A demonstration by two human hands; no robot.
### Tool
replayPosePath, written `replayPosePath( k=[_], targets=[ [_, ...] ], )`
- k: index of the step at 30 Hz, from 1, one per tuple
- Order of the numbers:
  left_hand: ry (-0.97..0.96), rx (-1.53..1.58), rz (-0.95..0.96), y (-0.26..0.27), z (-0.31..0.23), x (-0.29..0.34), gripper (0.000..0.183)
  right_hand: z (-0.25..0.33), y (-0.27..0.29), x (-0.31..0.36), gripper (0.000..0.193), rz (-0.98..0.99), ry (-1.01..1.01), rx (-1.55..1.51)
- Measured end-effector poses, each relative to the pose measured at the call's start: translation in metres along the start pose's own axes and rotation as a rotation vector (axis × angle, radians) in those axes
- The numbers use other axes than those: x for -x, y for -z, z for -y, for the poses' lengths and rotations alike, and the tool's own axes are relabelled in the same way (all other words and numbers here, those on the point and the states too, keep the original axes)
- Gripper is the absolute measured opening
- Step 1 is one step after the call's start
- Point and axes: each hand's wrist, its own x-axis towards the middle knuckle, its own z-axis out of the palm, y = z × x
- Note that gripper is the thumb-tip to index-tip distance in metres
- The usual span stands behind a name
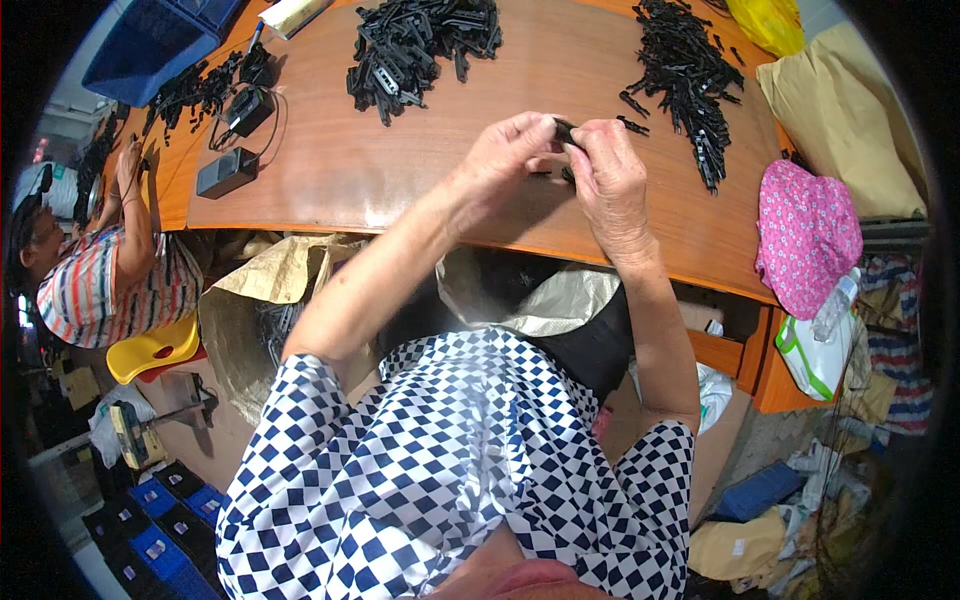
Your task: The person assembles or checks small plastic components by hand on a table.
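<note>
Over the front part of the wooden table (320, 180), my two hands meet around a small black plastic part (565, 131). My left hand (510, 148) pinches one end of it between thumb and fingers. The other end sits in the closed fingers of my right hand (608, 170). Much of the part is covered by my fingers, so its exact kind does not show. Below it, near my right thumb, another bit of black plastic (568, 174) is partly hidden. A loose black piece (632, 126) lies just beyond my right hand.
Heaps of black plastic parts lie at the far middle (420, 50) and far right (690, 85). A black power adapter (228, 173) rests on the left. An open sack (250, 330) stands below the table edge. A co-worker in stripes (120, 280) sits at left; a pink flowered cloth (808, 235) hangs right.
</note>
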Motion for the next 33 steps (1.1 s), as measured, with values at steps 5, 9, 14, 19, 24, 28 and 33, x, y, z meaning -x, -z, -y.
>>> replayPosePath(
  k=[5,9,14,19,24,28,33],
  targets=[
    [-0.206,-0.104,-0.235,-0.019,0.022,-0.004,0.025,0.008,-0.016,0.001,0.02,-0.105,-0.094,-0.082],
    [-0.154,-0.1,-0.266,-0.006,0.022,-0.002,0.025,0.011,-0.017,0.006,0.022,-0.02,-0.156,-0.065],
    [-0.13,-0.092,-0.184,0.0,-0.002,0.009,0.026,0.007,-0.015,0.006,0.036,0.117,-0.551,-0.433],
    [-0.164,-0.159,-0.139,0.007,-0.01,0.008,0.024,-0.002,-0.022,0.005,0.038,0.288,-0.787,-0.838],
    [-0.168,-0.134,-0.128,0.016,-0.008,0.001,0.023,0.001,-0.035,0.002,0.027,0.175,-0.749,-0.703],
    [-0.13,-0.039,-0.142,0.019,-0.005,-0.008,0.022,0.0,-0.038,-0.003,0.02,0.104,-0.666,-0.457],
    [0.025,0.054,-0.144,0.017,-0.014,-0.02,0.032,-0.013,-0.032,-0.006,0.024,0.113,-0.586,-0.279]
  ],
)
